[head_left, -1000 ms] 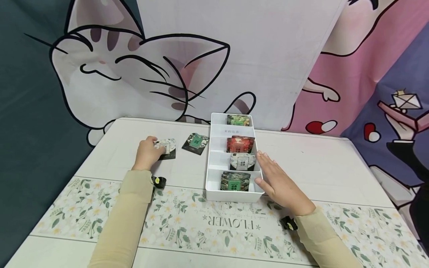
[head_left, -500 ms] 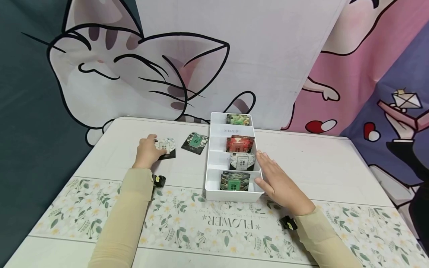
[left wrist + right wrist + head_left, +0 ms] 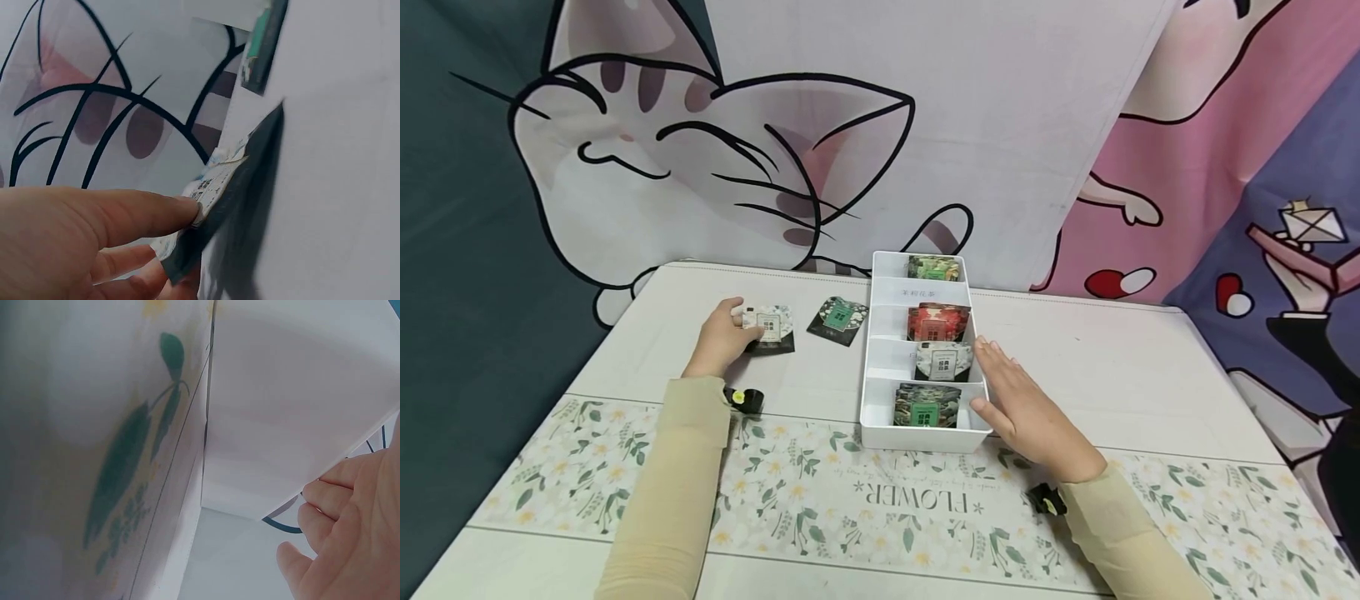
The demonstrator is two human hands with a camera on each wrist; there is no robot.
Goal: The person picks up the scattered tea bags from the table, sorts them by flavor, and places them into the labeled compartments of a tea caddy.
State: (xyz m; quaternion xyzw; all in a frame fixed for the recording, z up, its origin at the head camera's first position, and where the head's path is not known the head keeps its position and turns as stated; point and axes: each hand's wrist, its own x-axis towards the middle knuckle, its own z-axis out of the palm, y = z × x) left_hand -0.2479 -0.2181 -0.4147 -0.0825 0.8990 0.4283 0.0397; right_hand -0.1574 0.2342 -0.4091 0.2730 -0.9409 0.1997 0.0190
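Note:
My left hand [image 3: 718,337] pinches a white-and-black tea sachet [image 3: 773,323] at its left edge. In the left wrist view the thumb lies on the printed face of the sachet [image 3: 215,187] and fingers are behind it; it is tilted, with a shadow on the table beside it. A green-and-black tea sachet [image 3: 838,320] lies flat between that hand and a white divided box [image 3: 880,438]. My right hand [image 3: 1030,412] rests along the box's right side, fingers straight. In the right wrist view its fingertips touch the rim of the box [image 3: 294,394].
Upright in the box's compartments stand green-yellow sachets [image 3: 934,267], red sachets [image 3: 937,323], white sachets [image 3: 943,363] and dark green sachets [image 3: 925,407]. A floral strip [image 3: 820,500] crosses the white table [image 3: 1112,367]. A cartoon curtain [image 3: 1000,125] hangs behind.
The left hand has shifted slightly left, and the sachet in its fingers has come up a little. The right hand and the box stay where they were.

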